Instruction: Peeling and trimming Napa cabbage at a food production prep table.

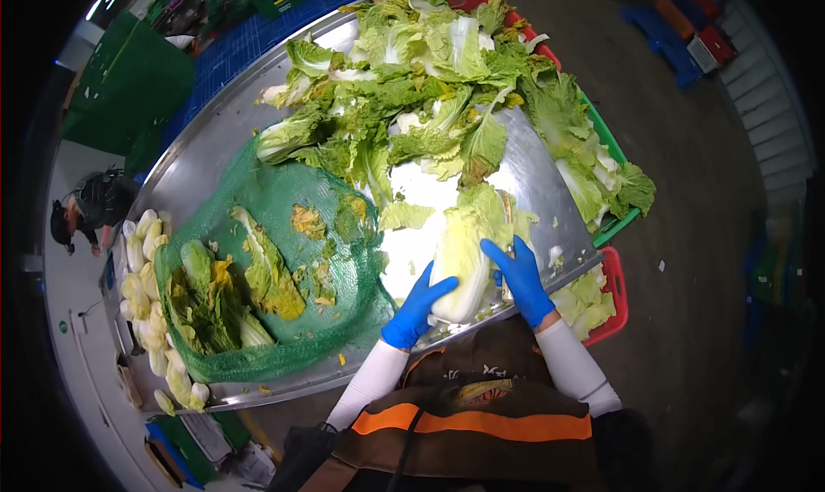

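A pale napa cabbage (461, 273), trimmed to its light inner leaves, is tilted at the near edge of the metal table (524, 161). My left hand (414, 310), in a blue glove, grips its lower left side. On its right side is my gloved right hand (522, 277), one finger reaching onto the cabbage. A narrow, knife-like tool (507, 207) runs along that hand, its fingers curled about it; glare and the fingers hide its full shape. Loose outer leaves (404, 215) lie just beyond the cabbage.
A large heap of leaves (430, 71) covers the table's far side. Left lies a green mesh bag (232, 195) with discoloured leaves; trimmed cabbages (142, 290) line the left edge. Green (614, 226) and red crates (615, 294) with leaves stand at right. Another person (94, 204) is far left.
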`<state>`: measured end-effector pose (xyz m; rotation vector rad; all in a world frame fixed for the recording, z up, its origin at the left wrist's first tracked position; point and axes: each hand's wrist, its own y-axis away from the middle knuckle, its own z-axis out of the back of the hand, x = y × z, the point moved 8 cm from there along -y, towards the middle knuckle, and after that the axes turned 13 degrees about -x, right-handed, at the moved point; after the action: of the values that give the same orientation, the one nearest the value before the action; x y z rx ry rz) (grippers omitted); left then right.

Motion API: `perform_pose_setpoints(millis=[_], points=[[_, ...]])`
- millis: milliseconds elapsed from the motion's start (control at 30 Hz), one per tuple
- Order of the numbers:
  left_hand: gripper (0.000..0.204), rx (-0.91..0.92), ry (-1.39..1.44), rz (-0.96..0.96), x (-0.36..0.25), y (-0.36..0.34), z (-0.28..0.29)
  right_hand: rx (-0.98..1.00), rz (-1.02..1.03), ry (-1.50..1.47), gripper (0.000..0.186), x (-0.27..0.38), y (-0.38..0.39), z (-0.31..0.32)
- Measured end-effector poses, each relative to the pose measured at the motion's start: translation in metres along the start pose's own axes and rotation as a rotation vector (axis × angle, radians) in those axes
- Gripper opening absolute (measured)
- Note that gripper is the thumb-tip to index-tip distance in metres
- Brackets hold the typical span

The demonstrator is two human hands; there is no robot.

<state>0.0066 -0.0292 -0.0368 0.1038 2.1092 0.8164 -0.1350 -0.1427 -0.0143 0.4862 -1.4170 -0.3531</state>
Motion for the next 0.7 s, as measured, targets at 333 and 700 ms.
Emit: perform_pose_setpoints(millis=[333, 700], points=[[0.065, -0.048, 0.672, 0.189, 0.028, -0.008, 0.035, 0.104, -0.055, -0.028, 0.039, 0.001, 0.021, -0.006], [0.071, -0.164, 0.049, -0.241, -0.01, -0.012, 0.016, 0.16, 0.125, 0.024, 0.045, 0.004, 0.032, -0.021]])
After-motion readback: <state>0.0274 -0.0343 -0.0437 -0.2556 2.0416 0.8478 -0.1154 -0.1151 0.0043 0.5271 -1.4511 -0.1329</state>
